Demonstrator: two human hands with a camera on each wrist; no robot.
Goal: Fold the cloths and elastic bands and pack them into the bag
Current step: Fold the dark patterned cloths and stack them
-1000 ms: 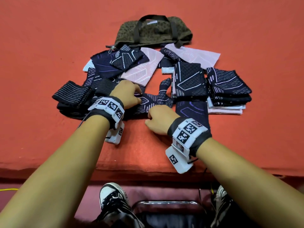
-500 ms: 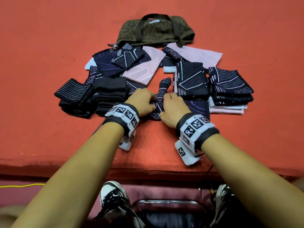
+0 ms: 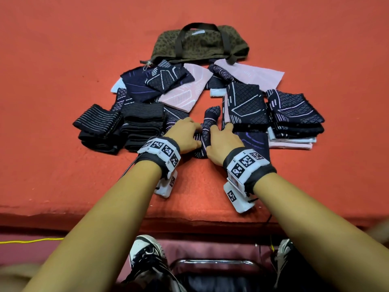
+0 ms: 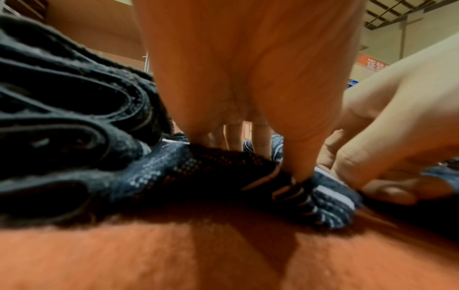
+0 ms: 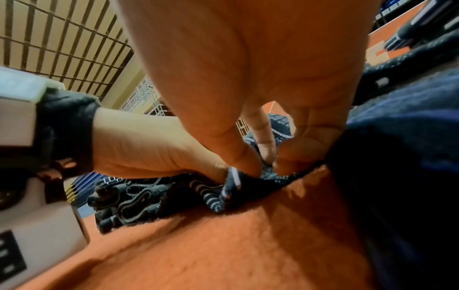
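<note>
Gripping the narrow dark navy white-patterned cloth [image 3: 207, 125] between them at the near edge of the orange felt table [image 3: 63, 175], left hand [image 3: 185, 133] and right hand [image 3: 223, 140] pinch it from either side. The bunched roll could spring loose if either pinch slackens, or knock the stack of folded black elastic bands [image 3: 141, 125] just to its left, well short of the olive leopard-print fabric bag [image 3: 202, 45].

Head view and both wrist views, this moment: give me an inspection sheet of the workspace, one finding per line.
Surface: red felt-covered table, front edge near the person.
Job's things: olive bag at the far side, flat, zip pull at its left end; folded cloth stack at right; folded elastic bands at left; loose navy and pink cloths between; narrow patterned cloth in the middle.
Clutter: nothing seen.
Grippers: left hand and right hand both pinch the narrow patterned cloth's near end.
Cables: yellow cable on the floor at left; thin black leads by both wrist units.
Surroundings: shoes and a chair's chrome rail below the table.
</note>
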